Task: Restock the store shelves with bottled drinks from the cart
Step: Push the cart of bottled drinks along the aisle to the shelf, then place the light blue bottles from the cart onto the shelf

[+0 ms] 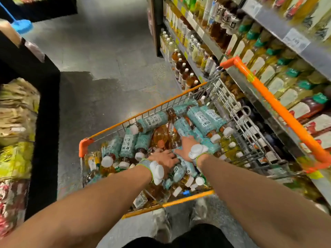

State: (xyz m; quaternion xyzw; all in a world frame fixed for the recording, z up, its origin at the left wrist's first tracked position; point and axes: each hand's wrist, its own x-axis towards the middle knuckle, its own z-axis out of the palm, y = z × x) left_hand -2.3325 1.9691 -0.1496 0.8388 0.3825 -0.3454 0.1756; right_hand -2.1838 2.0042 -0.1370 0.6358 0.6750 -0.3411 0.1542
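Bottle labels (151, 121): dark characters are showing on white panels, all blurring beyond reading (even the script is unclear).
Shelf tag (296, 40): its print is smearing, with no number coming clear.

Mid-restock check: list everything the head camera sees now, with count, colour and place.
cart: one, wire, orange rim and handle, centre, beside the shelves
cart bottles: many, piled, teal labels, white caps, amber drink, lying in the cart
shelves: one grey unit, several tiers, right
shelf bottles: many, yellow, amber and red drinks, in rows on the shelves
brush: one, blue, top left
packaged goods: blurred, yellow and tan, black display, left
floor: grey, aisle
wrist devices: two, white, one per wrist
left hand: on the pile, near end, grip unclear
right hand: fingers stretched onto the bottles, beside the left
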